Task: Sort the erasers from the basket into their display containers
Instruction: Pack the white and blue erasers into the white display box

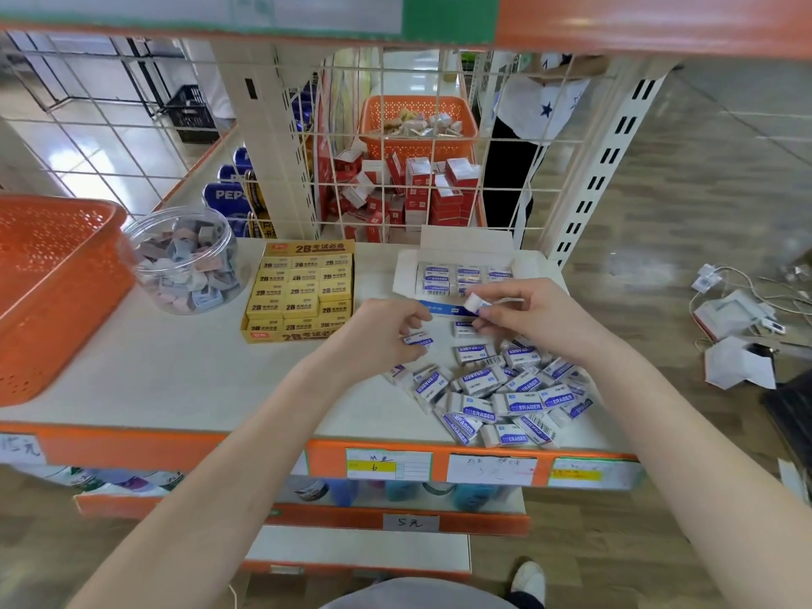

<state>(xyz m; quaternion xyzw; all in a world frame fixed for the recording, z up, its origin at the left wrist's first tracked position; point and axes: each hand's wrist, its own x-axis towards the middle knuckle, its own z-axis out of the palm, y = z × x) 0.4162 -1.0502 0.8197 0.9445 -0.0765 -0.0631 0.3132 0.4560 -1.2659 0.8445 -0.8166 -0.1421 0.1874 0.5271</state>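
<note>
Both hands hover over the white shelf (pixel 175 371). My left hand (pixel 382 331) grips a blue-and-white eraser (pixel 417 340). My right hand (pixel 527 318) pinches another white eraser (pixel 475 303) just in front of the open white display box (pixel 406 274), which holds several blue-and-white erasers. A loose pile of the same erasers (pixel 496 389) lies on the shelf under my right wrist. The orange basket (pixel 52 292) stands at the far left.
A clear round jar (pixel 189 257) of mixed small erasers and a yellow box (pixel 301 292) of 2B erasers sit between the basket and the white box. A wire grid closes the shelf's back. Papers and cables litter the floor (pixel 738 327) at right.
</note>
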